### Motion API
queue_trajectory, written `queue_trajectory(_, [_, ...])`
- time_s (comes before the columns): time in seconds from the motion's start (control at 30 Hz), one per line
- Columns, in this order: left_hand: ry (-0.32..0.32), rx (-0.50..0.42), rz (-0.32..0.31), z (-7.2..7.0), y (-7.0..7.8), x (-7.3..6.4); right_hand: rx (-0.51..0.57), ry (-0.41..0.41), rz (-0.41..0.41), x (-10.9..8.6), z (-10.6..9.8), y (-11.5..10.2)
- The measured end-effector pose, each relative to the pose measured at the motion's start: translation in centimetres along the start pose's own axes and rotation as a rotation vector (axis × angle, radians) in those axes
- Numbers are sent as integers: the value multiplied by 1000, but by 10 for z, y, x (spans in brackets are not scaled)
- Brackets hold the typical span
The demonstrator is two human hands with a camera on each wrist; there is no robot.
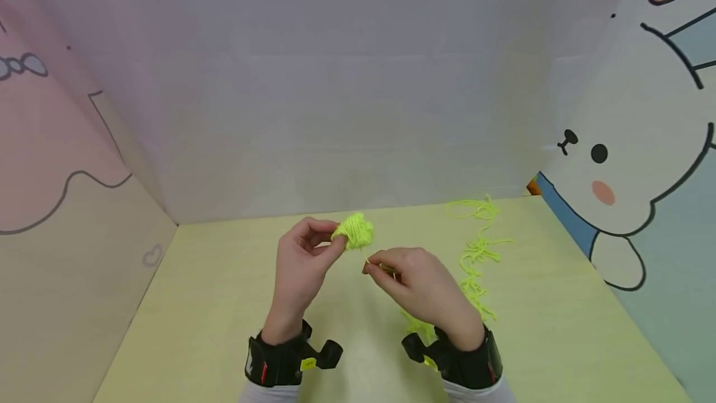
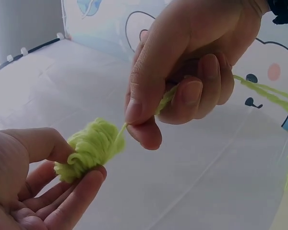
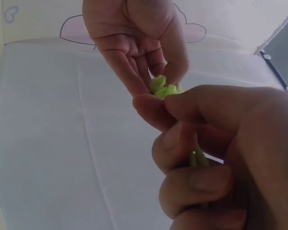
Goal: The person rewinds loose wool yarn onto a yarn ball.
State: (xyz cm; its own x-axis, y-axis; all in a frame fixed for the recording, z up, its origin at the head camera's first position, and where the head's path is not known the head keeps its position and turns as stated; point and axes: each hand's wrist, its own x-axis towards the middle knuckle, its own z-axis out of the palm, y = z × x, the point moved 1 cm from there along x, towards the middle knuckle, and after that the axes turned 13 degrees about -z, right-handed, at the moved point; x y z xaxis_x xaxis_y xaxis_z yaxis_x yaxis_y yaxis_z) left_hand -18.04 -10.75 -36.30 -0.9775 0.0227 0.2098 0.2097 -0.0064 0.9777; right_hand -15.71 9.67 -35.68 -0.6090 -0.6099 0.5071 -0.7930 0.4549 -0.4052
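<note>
A small wound ball of neon yellow-green yarn (image 1: 357, 231) is pinched between the thumb and fingers of my left hand (image 1: 304, 260), held above the table. From the ball a short strand runs to my right hand (image 1: 416, 278), whose thumb and forefinger pinch it. In the left wrist view the yarn ball (image 2: 93, 148) shows its looped strands, and more yarn (image 2: 165, 99) passes through the curled fingers of the right hand (image 2: 182, 62). Seen from the right wrist, the ball (image 3: 164, 88) is mostly hidden behind the right fingers.
Loose, tangled yarn (image 1: 475, 254) of the same colour trails along the right side of the pale yellow table (image 1: 212, 291), partly behind my right wrist. A white curtain (image 1: 347, 92) stands at the table's back edge, with printed cartoon panels (image 1: 632, 173) at the sides.
</note>
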Motion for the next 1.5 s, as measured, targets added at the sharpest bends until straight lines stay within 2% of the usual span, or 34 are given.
queue_trajectory(0.17, [-9,7,20,-1,-1,2,-13,-29,-15,-2,-1,-2])
queue_trajectory(0.33, [8,79,50,0,-3,3,-9,-29,-90,-4,-2,-5])
queue_trajectory(0.47, [46,156,55,0,-5,4,2,23,-162,-5,-3,-7])
queue_trajectory(0.57, [34,215,48,-1,-5,3,7,99,-195,-6,-6,-9])
queue_trajectory(0.67, [-37,283,40,-2,-7,2,12,205,-221,-6,-7,-9])
queue_trajectory(0.8, [-180,315,28,-1,-8,-1,9,325,-239,-6,-10,-7])
queue_trajectory(1.0, [-368,277,3,0,-1,-4,-17,380,-196,-4,-11,-3])
queue_trajectory(1.1, [-415,271,7,2,14,-8,-33,383,-153,-3,-11,-2])
queue_trajectory(1.13, [-427,267,10,1,14,-8,-36,383,-139,-3,-11,-1])
queue_trajectory(1.23, [-458,247,31,-2,12,-8,-38,384,-99,-4,-11,1])
queue_trajectory(1.33, [-484,219,38,-5,0,-5,-34,386,-68,-4,-11,3])
queue_trajectory(1.5, [-523,169,40,-5,0,-5,-18,350,-1,-2,-8,5])
